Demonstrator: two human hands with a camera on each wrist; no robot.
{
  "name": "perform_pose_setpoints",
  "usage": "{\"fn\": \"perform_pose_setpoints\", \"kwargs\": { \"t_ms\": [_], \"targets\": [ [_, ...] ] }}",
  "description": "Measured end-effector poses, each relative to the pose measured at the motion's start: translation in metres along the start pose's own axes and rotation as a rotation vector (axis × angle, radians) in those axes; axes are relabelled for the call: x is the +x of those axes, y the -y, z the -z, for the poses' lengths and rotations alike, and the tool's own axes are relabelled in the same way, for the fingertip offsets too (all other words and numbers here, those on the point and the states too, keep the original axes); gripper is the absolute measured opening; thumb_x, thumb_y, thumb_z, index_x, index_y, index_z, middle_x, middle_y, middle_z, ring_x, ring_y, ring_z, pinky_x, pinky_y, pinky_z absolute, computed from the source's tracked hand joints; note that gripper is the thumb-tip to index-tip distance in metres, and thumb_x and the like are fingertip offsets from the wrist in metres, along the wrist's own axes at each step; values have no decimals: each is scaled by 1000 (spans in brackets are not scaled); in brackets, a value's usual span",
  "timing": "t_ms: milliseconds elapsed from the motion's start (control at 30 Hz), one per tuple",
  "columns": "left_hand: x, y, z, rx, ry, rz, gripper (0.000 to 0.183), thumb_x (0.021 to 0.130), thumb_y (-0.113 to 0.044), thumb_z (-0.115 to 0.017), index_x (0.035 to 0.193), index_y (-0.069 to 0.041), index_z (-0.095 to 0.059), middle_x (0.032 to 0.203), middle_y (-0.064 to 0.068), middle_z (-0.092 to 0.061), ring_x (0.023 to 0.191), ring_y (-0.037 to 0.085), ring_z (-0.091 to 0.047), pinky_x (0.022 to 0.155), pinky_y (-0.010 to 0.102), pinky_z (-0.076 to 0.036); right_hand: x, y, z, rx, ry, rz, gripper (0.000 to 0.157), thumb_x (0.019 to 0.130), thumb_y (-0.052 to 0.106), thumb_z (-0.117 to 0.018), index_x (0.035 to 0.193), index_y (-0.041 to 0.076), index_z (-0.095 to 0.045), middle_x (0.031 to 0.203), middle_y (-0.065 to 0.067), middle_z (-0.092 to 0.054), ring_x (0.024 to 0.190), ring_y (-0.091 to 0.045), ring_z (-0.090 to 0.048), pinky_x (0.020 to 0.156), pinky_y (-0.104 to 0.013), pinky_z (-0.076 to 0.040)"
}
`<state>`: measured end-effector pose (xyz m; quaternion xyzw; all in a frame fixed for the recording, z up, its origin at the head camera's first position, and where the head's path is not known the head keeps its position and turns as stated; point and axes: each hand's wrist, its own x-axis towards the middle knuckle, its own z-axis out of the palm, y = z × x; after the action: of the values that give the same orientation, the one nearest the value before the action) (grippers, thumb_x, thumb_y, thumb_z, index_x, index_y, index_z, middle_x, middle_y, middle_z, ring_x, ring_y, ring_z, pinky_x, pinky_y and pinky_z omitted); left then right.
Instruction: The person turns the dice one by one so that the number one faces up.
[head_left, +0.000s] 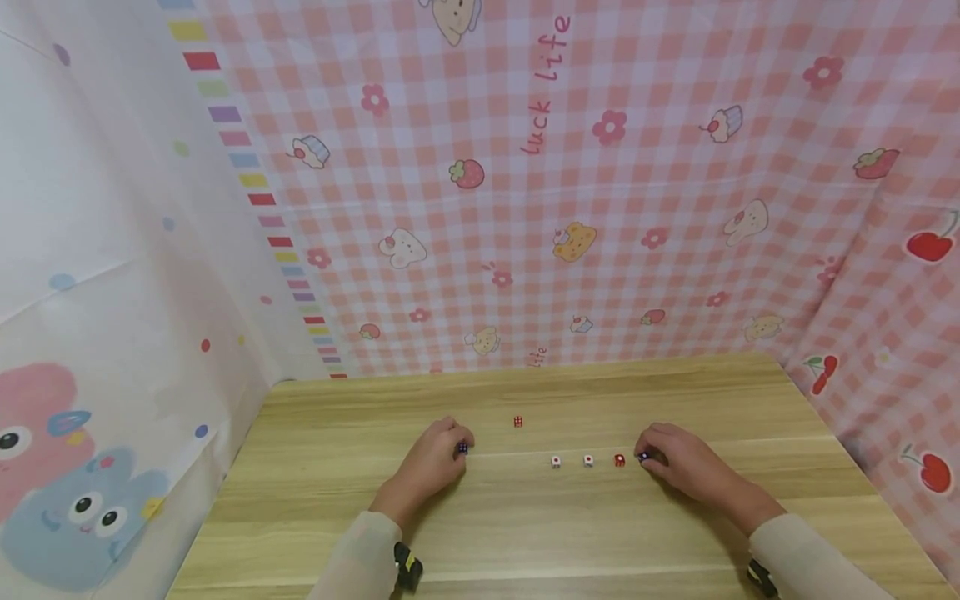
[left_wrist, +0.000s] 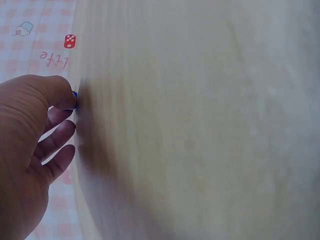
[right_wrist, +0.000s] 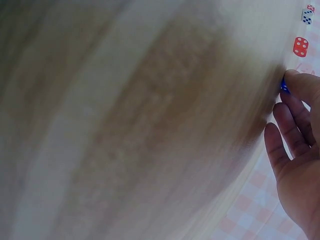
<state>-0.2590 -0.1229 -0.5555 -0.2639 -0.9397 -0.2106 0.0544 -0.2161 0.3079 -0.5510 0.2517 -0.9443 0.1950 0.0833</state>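
Between thumb and fingertips my left hand (head_left: 437,452) pinches a blue die (head_left: 462,448), mostly covered by the thumb in the left wrist view. My right hand (head_left: 681,461) pinches another blue die (head_left: 642,457) low at the tabletop. Just left of that die stands a red die (head_left: 619,460), in line with two white dice, one in the middle (head_left: 588,461) and one farther left (head_left: 556,462). A second red die (head_left: 517,422) lies farther back, right of my left hand. In the right wrist view the nearer red die (right_wrist: 300,47) sits beyond my thumb.
The dice are on a light wooden table (head_left: 480,533). A pink checked cloth (head_left: 525,208) hangs along its back edge and right side. White cloth with cartoon figures (head_left: 135,250) hangs at the left. Dark bands show near both sleeves, one by the left cuff (head_left: 408,567).
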Motion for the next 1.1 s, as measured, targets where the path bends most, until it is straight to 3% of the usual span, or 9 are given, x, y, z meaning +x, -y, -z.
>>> {"fn": "perform_pose_setpoints", "kwargs": {
  "t_ms": [600,1100],
  "targets": [
    [-2,2,2,15,-11,-10,18,83,-3,-76,97,-14,-73,93,-3,-64,89,16,-59,84,37,-55,0,-1,-1,7,-6,3,20,86,9,-82,93,23,-69,95,13,-65,90,-7,-61,81,-37,-55],
    [-2,0,2,16,-16,88,10,86,-17,-80,91,-15,-71,84,-6,-58,78,11,-52,74,32,-51,0,1,1,1,7,-2,19,87,8,-81,93,22,-69,95,12,-65,92,-8,-62,83,-38,-56]
  ]
}}
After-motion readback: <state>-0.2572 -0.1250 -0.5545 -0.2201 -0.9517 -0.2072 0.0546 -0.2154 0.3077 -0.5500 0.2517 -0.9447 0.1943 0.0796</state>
